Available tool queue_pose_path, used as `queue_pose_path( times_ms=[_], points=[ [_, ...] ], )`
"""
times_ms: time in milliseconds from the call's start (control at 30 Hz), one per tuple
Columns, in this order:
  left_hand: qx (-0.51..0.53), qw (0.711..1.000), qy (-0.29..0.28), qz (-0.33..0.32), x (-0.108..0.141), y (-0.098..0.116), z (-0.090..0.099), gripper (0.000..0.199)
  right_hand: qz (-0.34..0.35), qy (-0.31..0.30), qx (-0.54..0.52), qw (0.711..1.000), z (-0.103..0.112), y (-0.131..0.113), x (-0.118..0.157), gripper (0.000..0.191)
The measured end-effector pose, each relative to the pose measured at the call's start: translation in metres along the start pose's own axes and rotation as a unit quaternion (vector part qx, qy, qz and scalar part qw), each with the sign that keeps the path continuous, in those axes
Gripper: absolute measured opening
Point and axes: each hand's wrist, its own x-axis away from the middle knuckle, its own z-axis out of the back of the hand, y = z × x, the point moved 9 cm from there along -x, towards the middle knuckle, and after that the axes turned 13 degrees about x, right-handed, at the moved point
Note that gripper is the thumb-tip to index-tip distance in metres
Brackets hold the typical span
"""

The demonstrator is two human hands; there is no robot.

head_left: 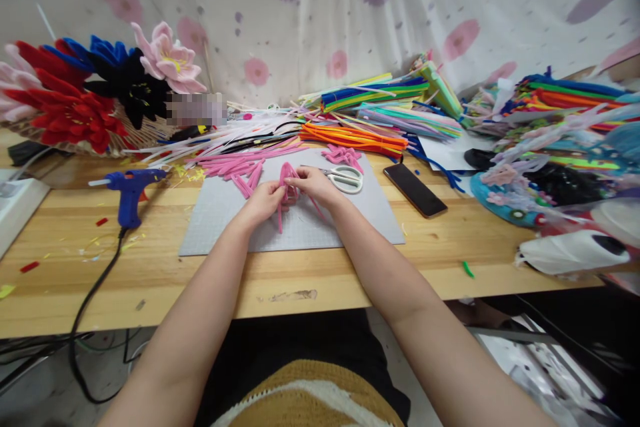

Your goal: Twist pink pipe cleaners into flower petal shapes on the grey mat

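Over a grey cutting mat (210, 233), a pink pipe cleaner bent into a pointed loop (287, 172) is pinched between my two hands. My left hand (266, 200) grips its left side with closed fingers. On the other side, my right hand (314, 185) closes thumb and fingers on it. Two loose pink ends hang below toward the mat's front. Folded pink pipe cleaners (249, 179) lie left of my hands, and more folded pink pieces (344, 156) lie behind to the right. Scissors with white handles (347, 179) rest just right of my right hand.
A blue glue gun (130, 195) stands at left, its cord running off the front edge. A phone (415, 190) lies right of the mat. Orange pipe cleaners (355, 139) and other bundles line the back. Fuzzy flowers (75, 113) stand at left; a white thread spool (570, 251) sits right.
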Motion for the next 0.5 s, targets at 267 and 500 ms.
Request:
queue_pose_path(
  times_ms=[267, 500],
  points=[
    [-0.006, 1.000, -0.011, -0.008, 0.005, 0.008, -0.003, 0.012, 0.027, -0.022, -0.012, 0.999, -0.001, -0.005, 0.002, 0.019],
    [0.023, 0.999, -0.023, 0.020, 0.012, 0.008, -0.012, 0.009, 0.022, -0.014, 0.010, 1.000, 0.004, -0.009, 0.005, 0.026]
  ],
)
